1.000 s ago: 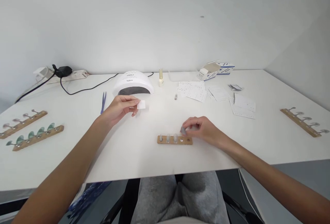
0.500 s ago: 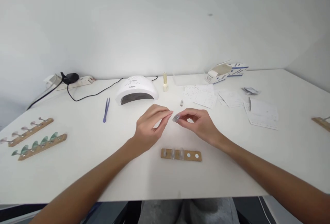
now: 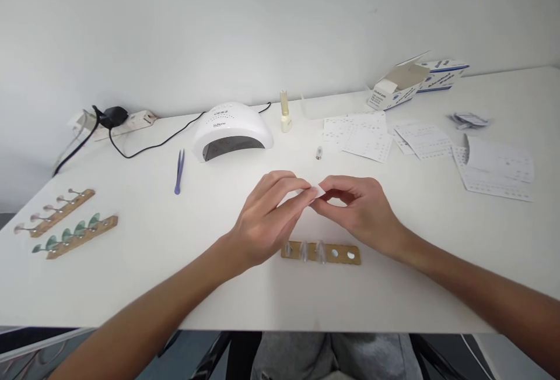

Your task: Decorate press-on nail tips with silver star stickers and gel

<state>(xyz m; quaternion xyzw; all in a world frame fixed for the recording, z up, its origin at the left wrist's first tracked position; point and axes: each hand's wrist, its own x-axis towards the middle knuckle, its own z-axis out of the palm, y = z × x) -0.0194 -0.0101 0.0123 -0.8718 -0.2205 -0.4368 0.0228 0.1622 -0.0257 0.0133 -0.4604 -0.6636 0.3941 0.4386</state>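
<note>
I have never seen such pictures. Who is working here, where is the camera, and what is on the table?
There is no robot: a person works bare-handed, seen from one camera worn on the head. The left hand pinches a small, thin white piece; the right hand meets its edge, and anything else in that grip is hidden. On the white table are a brown wooden strip bearing clear curved pieces, purple-blue tweezers, a white domed device and printed white sheets.
</note>
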